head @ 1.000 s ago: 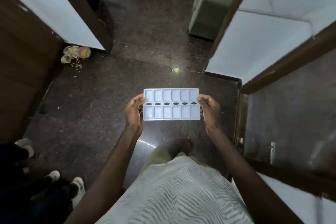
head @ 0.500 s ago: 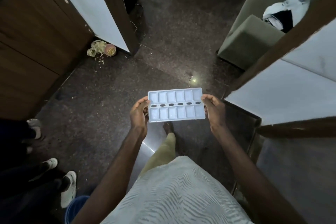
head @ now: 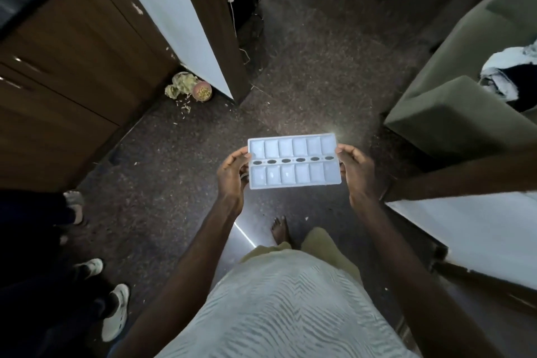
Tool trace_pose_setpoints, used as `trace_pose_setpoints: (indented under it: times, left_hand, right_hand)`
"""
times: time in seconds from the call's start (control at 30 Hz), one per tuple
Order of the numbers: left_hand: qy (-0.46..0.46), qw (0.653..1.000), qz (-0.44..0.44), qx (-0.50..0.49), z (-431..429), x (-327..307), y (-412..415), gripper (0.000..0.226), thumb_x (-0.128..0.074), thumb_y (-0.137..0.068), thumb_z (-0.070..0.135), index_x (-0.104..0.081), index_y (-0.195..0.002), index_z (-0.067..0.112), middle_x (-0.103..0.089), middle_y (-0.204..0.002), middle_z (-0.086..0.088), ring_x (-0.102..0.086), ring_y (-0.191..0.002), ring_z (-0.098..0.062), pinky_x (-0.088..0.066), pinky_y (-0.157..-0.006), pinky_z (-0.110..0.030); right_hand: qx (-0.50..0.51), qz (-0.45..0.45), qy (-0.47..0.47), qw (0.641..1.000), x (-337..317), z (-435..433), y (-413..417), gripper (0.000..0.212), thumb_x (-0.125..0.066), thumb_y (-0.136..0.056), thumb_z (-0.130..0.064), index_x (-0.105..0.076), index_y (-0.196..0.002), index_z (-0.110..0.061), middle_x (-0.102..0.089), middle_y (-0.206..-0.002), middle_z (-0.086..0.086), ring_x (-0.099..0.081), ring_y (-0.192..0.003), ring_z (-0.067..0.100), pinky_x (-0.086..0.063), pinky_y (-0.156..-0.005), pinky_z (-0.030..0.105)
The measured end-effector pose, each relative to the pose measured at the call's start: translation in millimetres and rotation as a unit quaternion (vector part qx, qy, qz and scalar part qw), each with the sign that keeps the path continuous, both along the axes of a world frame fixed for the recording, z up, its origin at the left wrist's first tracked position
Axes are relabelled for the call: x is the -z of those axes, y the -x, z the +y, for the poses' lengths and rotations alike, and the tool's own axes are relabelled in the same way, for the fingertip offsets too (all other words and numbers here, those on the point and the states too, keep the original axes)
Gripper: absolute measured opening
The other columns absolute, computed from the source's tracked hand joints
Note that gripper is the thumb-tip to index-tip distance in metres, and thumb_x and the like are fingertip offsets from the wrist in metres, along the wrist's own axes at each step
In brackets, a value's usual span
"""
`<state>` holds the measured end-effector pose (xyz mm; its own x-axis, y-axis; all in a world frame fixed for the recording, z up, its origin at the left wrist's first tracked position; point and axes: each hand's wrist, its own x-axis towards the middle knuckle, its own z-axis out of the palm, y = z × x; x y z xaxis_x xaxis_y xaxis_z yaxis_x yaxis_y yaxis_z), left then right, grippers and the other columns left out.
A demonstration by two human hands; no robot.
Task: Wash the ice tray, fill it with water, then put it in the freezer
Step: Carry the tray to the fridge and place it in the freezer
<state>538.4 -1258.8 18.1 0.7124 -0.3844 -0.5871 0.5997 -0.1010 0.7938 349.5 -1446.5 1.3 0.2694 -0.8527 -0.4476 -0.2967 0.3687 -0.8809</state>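
Observation:
A white ice tray (head: 293, 160) with two rows of cells and a line of oval holes between them is held level in front of me, above the dark floor. My left hand (head: 232, 176) grips its left short edge. My right hand (head: 356, 173) grips its right short edge. The cells look pale and glossy; whether they hold water is unclear.
Wooden cabinets (head: 66, 73) stand at the left, with a white panel and dark door frame (head: 209, 23) beyond. A small pot with scraps (head: 200, 91) lies on the floor. A green sofa (head: 453, 107) is at the right. Someone's shoes (head: 116, 312) are at lower left.
I have walked forward with the tray held in both hands. The cabinets, pot and sofa have shifted down and closer. My grip is unchanged.

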Motion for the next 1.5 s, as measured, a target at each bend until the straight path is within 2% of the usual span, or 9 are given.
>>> trace_pose_setpoints:
  times: [0.2, 0.3, 0.5, 0.6, 0.87, 1.03, 1.13, 1.4, 1.5]
  left_hand:
    - [-0.007, 0.999, -0.001, -0.050, -48.0, -0.8, -54.2, 0.024, -0.069, -0.092, 0.015, -0.073, -0.115, 0.011, -0.073, -0.097, -0.007, -0.062, -0.083, -0.020, -0.051, -0.073, -0.033]
    - [-0.010, 0.997, 0.002, -0.080, -78.0, -0.3, -81.0, 0.025, -0.066, -0.093, 0.014, -0.071, -0.117, 0.010, -0.072, -0.099, -0.008, -0.063, -0.080, -0.018, -0.051, -0.072, -0.032]
    - [-0.011, 0.990, -0.003, -0.137, -148.7, -0.6, -129.2, 0.032, -0.064, -0.094, 0.010, -0.066, -0.125, 0.002, -0.071, -0.099, -0.008, -0.064, -0.075, -0.013, -0.051, -0.070, -0.030]
    - [-0.014, 0.985, -0.001, -0.173, -192.5, -4.4, -148.7, 0.035, -0.064, -0.094, 0.011, -0.065, -0.128, 0.002, -0.072, -0.105, -0.011, -0.065, -0.081, -0.017, -0.053, -0.075, -0.033]
    - [0.022, 0.970, 0.004, -0.242, -303.7, -14.4, -190.8, 0.023, -0.063, -0.094, 0.008, -0.069, -0.116, 0.011, -0.077, -0.090, -0.002, -0.068, -0.071, -0.012, -0.052, -0.069, -0.032]
    - [0.036, 0.962, -0.006, -0.271, -358.0, -18.2, -225.5, 0.030, -0.066, -0.092, 0.008, -0.068, -0.122, 0.005, -0.077, -0.097, -0.006, -0.069, -0.077, -0.016, -0.053, -0.072, -0.033]
    - [0.043, 0.957, -0.011, -0.287, -389.5, -16.3, -250.5, 0.026, -0.066, -0.092, 0.008, -0.070, -0.117, 0.009, -0.077, -0.099, -0.007, -0.070, -0.079, -0.016, -0.054, -0.073, -0.033]
    - [0.045, 0.937, -0.009, -0.347, -481.9, -9.8, -324.1, 0.027, -0.065, -0.093, 0.008, -0.070, -0.120, 0.008, -0.076, -0.102, -0.010, -0.070, -0.082, -0.019, -0.056, -0.073, -0.033]
    - [0.052, 0.930, 0.001, -0.363, -516.3, -10.6, -351.0, 0.026, -0.067, -0.092, 0.009, -0.071, -0.118, 0.010, -0.075, -0.105, -0.012, -0.070, -0.086, -0.022, -0.055, -0.079, -0.037]
  right_hand:
    - [-0.045, -0.001, 0.003, 0.999, 2.7, -65.4, -74.1, 0.014, -0.073, -0.092, -0.029, -0.076, -0.100, -0.018, -0.077, -0.092, 0.003, -0.065, -0.076, 0.011, -0.053, -0.067, 0.035]
    - [-0.074, 0.000, -0.001, 0.997, 5.3, -102.7, -110.8, 0.014, -0.073, -0.090, -0.033, -0.076, -0.099, -0.023, -0.078, -0.098, 0.003, -0.069, -0.082, 0.014, -0.056, -0.071, 0.036]
    - [-0.121, -0.023, -0.017, 0.992, 0.7, -187.4, -181.1, 0.009, -0.072, -0.092, -0.027, -0.077, -0.098, -0.022, -0.076, -0.091, 0.002, -0.064, -0.075, 0.010, -0.051, -0.066, 0.031]
    - [-0.152, -0.029, -0.027, 0.988, -7.5, -239.4, -218.7, 0.008, -0.072, -0.093, -0.025, -0.077, -0.099, -0.023, -0.075, -0.089, -0.002, -0.063, -0.073, 0.009, -0.051, -0.065, 0.029]
    - [-0.212, -0.048, -0.012, 0.976, -22.0, -366.5, -302.8, 0.012, -0.070, -0.094, -0.016, -0.076, -0.103, -0.012, -0.076, -0.095, 0.003, -0.066, -0.077, 0.007, -0.053, -0.069, 0.025]
    - [-0.233, -0.058, -0.009, 0.971, -28.0, -426.2, -354.6, 0.015, -0.067, -0.095, -0.010, -0.074, -0.108, -0.006, -0.073, -0.092, 0.003, -0.062, -0.067, -0.001, -0.050, -0.065, 0.019]
    - [-0.252, -0.061, -0.006, 0.966, -27.0, -459.3, -389.5, 0.017, -0.067, -0.096, -0.010, -0.074, -0.110, -0.002, -0.072, -0.090, 0.003, -0.060, -0.062, -0.005, -0.049, -0.060, 0.016]
    - [-0.311, -0.067, -0.013, 0.948, -28.0, -556.8, -491.0, 0.019, -0.069, -0.095, -0.014, -0.075, -0.109, -0.004, -0.075, -0.095, 0.005, -0.065, -0.070, 0.004, -0.052, -0.061, 0.020]
    - [-0.321, -0.063, -0.014, 0.945, -33.3, -593.6, -522.8, 0.020, -0.069, -0.095, -0.015, -0.075, -0.110, -0.004, -0.075, -0.094, 0.006, -0.065, -0.069, 0.005, -0.051, -0.061, 0.021]
